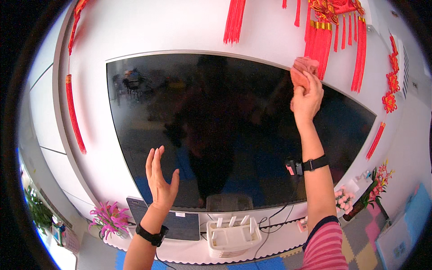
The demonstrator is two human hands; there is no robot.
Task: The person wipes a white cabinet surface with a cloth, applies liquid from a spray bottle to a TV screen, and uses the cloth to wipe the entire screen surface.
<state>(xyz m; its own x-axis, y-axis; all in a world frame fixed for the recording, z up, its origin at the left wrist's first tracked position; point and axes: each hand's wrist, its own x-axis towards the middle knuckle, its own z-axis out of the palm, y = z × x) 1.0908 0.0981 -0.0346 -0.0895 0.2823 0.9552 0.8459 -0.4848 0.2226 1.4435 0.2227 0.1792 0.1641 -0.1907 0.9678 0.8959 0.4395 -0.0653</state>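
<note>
My right hand (307,98) is raised and grips a folded pink cloth (303,72) at the top edge of a wall-mounted television (236,135), just below red hanging tassels (317,44). My left hand (162,184) is held with its fingers spread in front of the lower left part of the screen and holds nothing; whether it touches the glass I cannot tell. Both wrists carry black straps, and a small black device sits on the right one. The dark screen shows faint reflections.
Below the television stands a shelf (189,254) with a white plastic basket (233,236), a dark flat panel (182,226), loose cables and purple artificial flowers (109,217). Pink flowers (343,200) are at the lower right. More red ornaments (389,84) hang on both sides. Foam mats (366,249) cover the floor.
</note>
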